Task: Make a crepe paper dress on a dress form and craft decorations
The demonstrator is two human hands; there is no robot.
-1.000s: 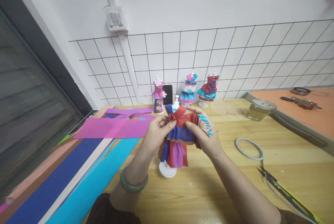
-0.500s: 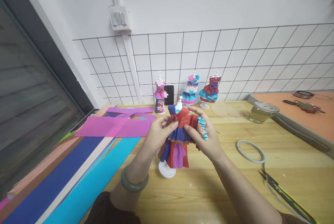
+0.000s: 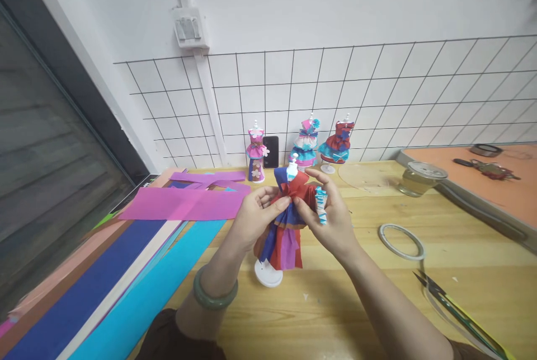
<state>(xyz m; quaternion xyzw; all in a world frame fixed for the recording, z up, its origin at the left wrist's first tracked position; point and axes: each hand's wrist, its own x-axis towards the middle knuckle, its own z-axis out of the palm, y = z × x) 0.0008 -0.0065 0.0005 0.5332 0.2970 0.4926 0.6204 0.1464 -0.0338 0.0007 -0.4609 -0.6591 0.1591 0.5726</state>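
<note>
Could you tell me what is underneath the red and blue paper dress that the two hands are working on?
Below the red and blue paper dress a round white stand base rests on the wooden table. The stand's pole and body are covered by the paper; only its white top knob shows.

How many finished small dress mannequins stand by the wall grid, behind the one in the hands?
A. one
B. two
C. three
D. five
C: three dressed mannequins stand in a row by the wall grid, a pink one, a blue and pink one and a red one, behind the mannequin that both hands hold.
</note>
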